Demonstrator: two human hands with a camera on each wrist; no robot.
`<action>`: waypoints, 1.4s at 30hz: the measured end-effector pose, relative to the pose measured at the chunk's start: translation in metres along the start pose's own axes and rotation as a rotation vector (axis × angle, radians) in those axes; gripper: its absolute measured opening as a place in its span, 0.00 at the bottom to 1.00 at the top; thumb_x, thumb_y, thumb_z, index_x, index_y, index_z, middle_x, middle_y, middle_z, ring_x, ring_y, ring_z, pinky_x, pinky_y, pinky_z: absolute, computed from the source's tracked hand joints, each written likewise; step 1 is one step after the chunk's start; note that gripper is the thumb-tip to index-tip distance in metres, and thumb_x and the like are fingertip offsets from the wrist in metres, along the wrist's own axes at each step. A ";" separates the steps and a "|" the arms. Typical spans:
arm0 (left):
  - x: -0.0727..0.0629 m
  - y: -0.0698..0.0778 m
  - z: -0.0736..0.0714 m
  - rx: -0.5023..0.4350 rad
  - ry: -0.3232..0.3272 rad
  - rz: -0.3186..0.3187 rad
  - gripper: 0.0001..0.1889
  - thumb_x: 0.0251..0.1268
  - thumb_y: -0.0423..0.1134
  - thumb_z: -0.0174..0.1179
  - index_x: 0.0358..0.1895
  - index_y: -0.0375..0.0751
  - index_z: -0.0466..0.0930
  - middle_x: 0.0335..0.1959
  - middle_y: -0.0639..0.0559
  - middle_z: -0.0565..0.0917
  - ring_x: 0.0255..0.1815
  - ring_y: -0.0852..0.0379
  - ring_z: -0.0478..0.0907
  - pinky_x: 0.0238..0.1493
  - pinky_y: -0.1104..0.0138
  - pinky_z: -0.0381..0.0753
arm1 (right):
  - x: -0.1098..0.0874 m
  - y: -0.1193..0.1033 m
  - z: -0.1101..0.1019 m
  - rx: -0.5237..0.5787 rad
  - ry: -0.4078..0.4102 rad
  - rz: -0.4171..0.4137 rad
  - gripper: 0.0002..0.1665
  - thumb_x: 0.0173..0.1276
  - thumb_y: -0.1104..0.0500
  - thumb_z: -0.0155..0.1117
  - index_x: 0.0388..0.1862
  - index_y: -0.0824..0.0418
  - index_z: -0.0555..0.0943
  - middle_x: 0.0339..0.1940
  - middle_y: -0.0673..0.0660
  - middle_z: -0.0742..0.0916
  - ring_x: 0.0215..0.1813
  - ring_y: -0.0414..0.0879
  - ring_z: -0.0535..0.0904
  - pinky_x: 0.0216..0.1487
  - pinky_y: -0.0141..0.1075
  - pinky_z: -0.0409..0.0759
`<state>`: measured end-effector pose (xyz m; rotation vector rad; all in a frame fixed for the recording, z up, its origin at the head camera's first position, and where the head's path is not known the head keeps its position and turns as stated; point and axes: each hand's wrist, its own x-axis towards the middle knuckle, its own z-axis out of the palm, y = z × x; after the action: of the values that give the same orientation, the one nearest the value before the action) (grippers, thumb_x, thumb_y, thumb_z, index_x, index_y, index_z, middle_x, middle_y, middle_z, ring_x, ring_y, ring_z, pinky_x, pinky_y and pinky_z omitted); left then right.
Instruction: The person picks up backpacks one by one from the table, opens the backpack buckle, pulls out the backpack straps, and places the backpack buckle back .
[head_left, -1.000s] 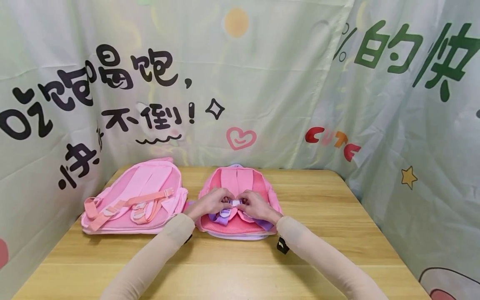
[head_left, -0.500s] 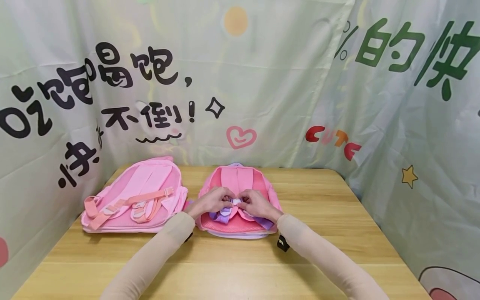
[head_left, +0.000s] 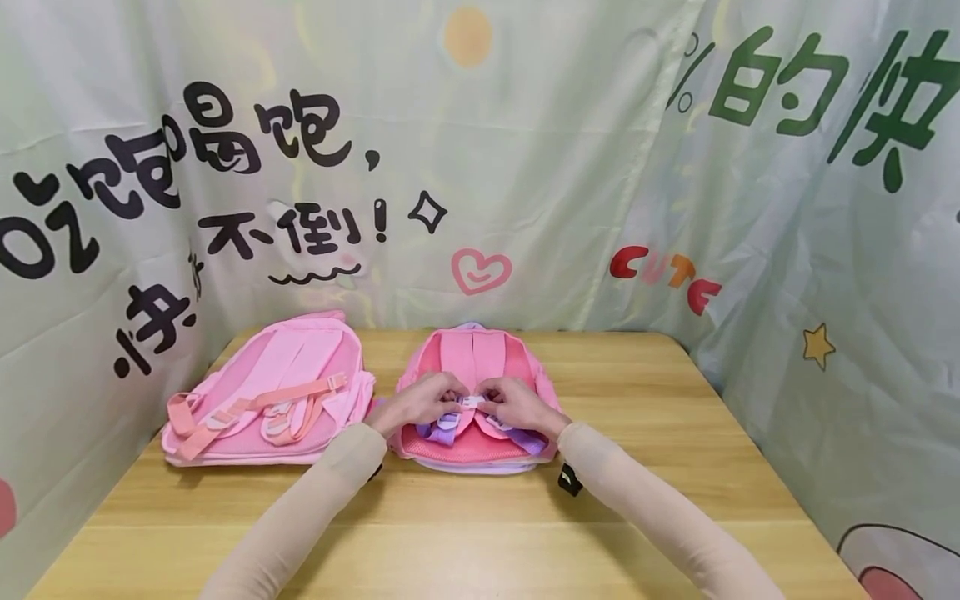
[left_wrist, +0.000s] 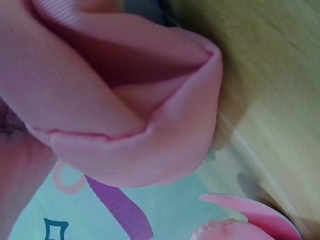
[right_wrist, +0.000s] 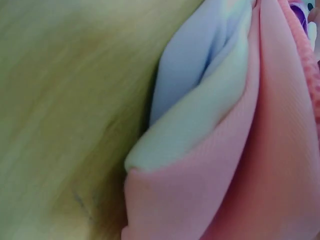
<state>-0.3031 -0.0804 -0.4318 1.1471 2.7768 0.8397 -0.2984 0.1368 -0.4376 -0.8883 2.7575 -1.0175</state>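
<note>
A pink backpack [head_left: 474, 354] lies back side up on the table, its shoulder straps facing me. Over its middle, my left hand [head_left: 423, 400] and right hand [head_left: 519, 403] meet from either side at a white buckle [head_left: 472, 402]. Thumb and fingers of each hand pinch one side of it. Purple webbing [head_left: 444, 435] hangs below the left fingers, and another purple strap [head_left: 528, 442] runs under the right hand. In the left wrist view, a pink side pocket [left_wrist: 145, 150] fills much of the picture. The right wrist view shows the bag's pink side [right_wrist: 185, 200] and pale lining.
A second, lighter pink backpack [head_left: 277, 367] lies to the left, with orange straps [head_left: 300, 390] across its back. Printed curtains [head_left: 547, 192] enclose the wooden table [head_left: 637, 392] at the back and sides.
The head view has tilted slightly. Both hands stay at the white buckle; the right fingers have shifted a little, and more of the buckle and the right-hand purple strap shows.
</note>
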 end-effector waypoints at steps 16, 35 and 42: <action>-0.005 -0.001 -0.003 0.009 0.031 -0.029 0.10 0.66 0.36 0.63 0.48 0.41 0.85 0.43 0.51 0.85 0.45 0.58 0.78 0.50 0.64 0.77 | 0.000 0.004 -0.006 0.123 -0.035 0.022 0.15 0.67 0.64 0.64 0.52 0.59 0.80 0.44 0.53 0.88 0.49 0.44 0.84 0.55 0.40 0.80; -0.006 -0.002 -0.003 -0.092 0.080 -0.077 0.11 0.61 0.34 0.67 0.46 0.38 0.85 0.33 0.52 0.85 0.34 0.64 0.78 0.39 0.71 0.78 | -0.001 0.005 -0.011 0.125 -0.026 0.061 0.08 0.66 0.64 0.65 0.42 0.59 0.86 0.40 0.53 0.89 0.45 0.44 0.84 0.52 0.39 0.80; -0.004 0.001 -0.003 -0.150 0.112 -0.088 0.14 0.58 0.34 0.70 0.47 0.35 0.85 0.34 0.50 0.87 0.34 0.63 0.80 0.40 0.70 0.80 | -0.003 0.003 -0.008 0.121 0.050 0.022 0.07 0.65 0.61 0.67 0.42 0.55 0.87 0.39 0.50 0.89 0.43 0.41 0.83 0.49 0.37 0.81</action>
<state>-0.2999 -0.0840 -0.4289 0.9762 2.7691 1.1133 -0.2992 0.1449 -0.4339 -0.8253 2.7045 -1.2037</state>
